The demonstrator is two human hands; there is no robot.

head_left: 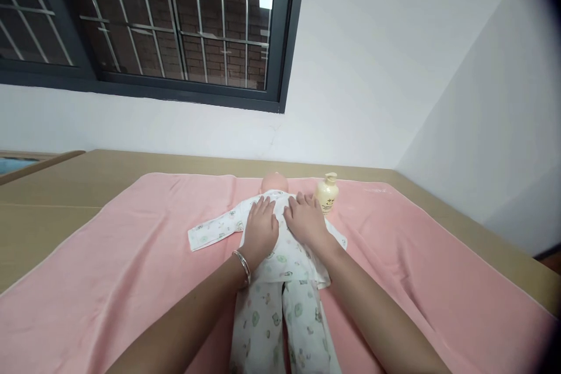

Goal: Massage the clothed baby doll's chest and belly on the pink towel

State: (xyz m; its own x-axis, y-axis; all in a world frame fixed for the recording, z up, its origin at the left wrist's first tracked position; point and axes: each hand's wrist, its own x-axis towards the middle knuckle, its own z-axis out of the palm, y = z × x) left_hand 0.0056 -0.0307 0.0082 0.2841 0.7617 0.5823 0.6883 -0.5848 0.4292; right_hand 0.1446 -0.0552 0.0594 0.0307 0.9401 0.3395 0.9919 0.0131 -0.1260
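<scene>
At the left of the scene, the white printed cotton sleeve [214,229] of a baby doll's suit lies stretched out flat on the pink terry towel [109,269]. Next to it, the left hand [260,228], with a silver bangle [242,267] at its wrist, rests palm down on the chest of the baby doll in a white printed suit [280,280], fingers spread flat and gripping nothing. The right hand [307,219] lies just beside it on the doll's other side, likewise flat and open, holding nothing. The doll lies on its back in the middle of the towel, head away from the person, legs toward the camera. Pressing the cloth smooth seems to call for even, gentle strokes outward from the middle, keeping both palms flat so the fabric does not bunch. Just right of the doll's head stands a cream plastic pump bottle [327,194], upright, near the right fingertips. The towel covers a tan tabletop [52,187]. Behind are white walls [372,70] and, at upper left, a dark-framed barred window [175,29] facing brick.
</scene>
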